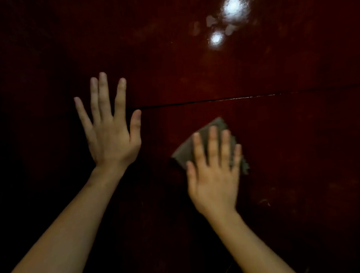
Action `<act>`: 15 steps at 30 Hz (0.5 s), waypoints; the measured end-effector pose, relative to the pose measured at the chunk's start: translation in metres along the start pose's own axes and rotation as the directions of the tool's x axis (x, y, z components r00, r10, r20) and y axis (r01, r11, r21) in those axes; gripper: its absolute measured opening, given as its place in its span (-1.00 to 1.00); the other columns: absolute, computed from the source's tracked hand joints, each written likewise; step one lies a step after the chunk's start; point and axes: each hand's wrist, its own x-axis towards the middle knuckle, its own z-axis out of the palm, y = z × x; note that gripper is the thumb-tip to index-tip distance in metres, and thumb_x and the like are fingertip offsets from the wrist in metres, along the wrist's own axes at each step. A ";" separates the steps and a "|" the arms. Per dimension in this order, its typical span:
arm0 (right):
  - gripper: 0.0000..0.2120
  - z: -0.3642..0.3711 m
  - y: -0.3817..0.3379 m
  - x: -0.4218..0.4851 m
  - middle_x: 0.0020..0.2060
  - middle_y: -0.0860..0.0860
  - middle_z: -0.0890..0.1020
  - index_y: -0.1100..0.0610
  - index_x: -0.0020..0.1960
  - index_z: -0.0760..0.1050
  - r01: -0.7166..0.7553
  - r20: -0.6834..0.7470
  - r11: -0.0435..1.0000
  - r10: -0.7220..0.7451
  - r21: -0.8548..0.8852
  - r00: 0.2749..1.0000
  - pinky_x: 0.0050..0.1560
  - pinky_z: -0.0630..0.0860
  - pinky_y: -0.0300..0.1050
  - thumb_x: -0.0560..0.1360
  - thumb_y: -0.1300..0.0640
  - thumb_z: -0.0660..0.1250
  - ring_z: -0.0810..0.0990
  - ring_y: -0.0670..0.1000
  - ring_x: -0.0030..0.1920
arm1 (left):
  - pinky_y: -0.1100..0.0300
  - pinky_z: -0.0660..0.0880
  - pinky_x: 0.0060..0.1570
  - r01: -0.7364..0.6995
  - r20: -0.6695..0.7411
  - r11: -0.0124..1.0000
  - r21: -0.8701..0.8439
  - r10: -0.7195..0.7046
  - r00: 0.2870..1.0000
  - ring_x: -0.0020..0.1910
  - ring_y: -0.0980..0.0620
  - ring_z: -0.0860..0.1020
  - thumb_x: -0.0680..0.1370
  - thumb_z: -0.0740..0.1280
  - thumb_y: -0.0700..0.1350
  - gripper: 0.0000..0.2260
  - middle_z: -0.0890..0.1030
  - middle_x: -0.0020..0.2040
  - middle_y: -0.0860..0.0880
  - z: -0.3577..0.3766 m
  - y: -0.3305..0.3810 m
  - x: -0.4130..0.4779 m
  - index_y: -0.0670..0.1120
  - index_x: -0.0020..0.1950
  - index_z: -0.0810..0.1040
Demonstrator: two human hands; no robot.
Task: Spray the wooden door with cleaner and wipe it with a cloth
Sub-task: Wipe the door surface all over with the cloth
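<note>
Our right hand (215, 176) presses flat, fingers spread, its grip pinning a grey cloth (188, 150) against the door (282, 150). Our left hand (110, 132) lies open and empty on the door beside it, a little higher. A thin seam (225, 99) crosses just above the cloth. Bare door lies open to the right and below. The wood is dark red and glossy, with two bright glints (233, 7) above.

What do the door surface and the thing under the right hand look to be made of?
Door: dark red-brown, glossy, likely varnished or lacquered wood; it mirrors two bright lights and has a thin horizontal seam. Cloth: grey-green, matte, soft fabric with a fuzzy edge, flattened under the right hand; the weave is too blurred to tell.
</note>
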 end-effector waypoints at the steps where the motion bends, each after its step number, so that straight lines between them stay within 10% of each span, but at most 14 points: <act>1: -0.36 0.004 -0.021 -0.004 0.66 0.10 -0.07 -0.01 0.68 -0.04 0.070 0.017 0.998 -0.070 0.004 0.997 0.61 -0.13 0.26 0.67 -0.14 0.08 -0.12 0.19 0.66 | -0.32 -0.14 0.65 -0.011 -0.017 0.999 -0.031 0.010 1.000 0.73 -0.17 -0.03 0.76 -0.04 0.17 -0.43 0.01 0.74 -0.19 0.000 -0.001 0.000 0.00 0.75 0.04; 6: -0.37 0.006 -0.032 -0.008 0.67 0.02 0.01 -0.06 0.67 0.03 0.285 0.083 0.959 -0.284 -0.004 0.955 0.63 -0.06 0.20 0.68 -0.15 0.13 -0.09 0.11 0.67 | -0.23 -0.14 0.67 -0.072 -0.079 0.958 -0.279 0.052 0.996 0.73 -0.16 0.04 0.76 0.03 0.10 -0.47 0.09 0.73 -0.21 -0.006 -0.019 -0.004 -0.07 0.72 0.18; 11: -0.36 -0.017 0.035 0.009 0.66 0.16 -0.08 0.03 0.68 -0.14 -0.170 0.015 0.984 0.171 -0.050 0.985 0.60 -0.07 0.34 0.69 -0.12 -0.01 -0.19 0.20 0.65 | -0.20 -0.11 0.69 0.080 -0.081 0.953 -0.291 -0.108 0.991 0.73 -0.13 0.01 0.77 0.01 0.11 -0.46 0.06 0.74 -0.19 -0.013 -0.081 -0.026 -0.08 0.72 0.16; 15: -0.37 -0.012 -0.009 0.013 0.66 0.19 -0.16 0.09 0.68 -0.19 -0.253 -0.004 0.967 0.253 0.016 0.967 0.59 -0.12 0.37 0.70 -0.07 -0.06 -0.21 0.23 0.65 | -0.19 -0.13 0.69 0.106 -0.072 0.965 -0.242 -0.127 0.989 0.73 -0.13 0.03 0.76 0.01 0.11 -0.46 0.08 0.73 -0.19 -0.012 -0.108 -0.049 -0.07 0.71 0.18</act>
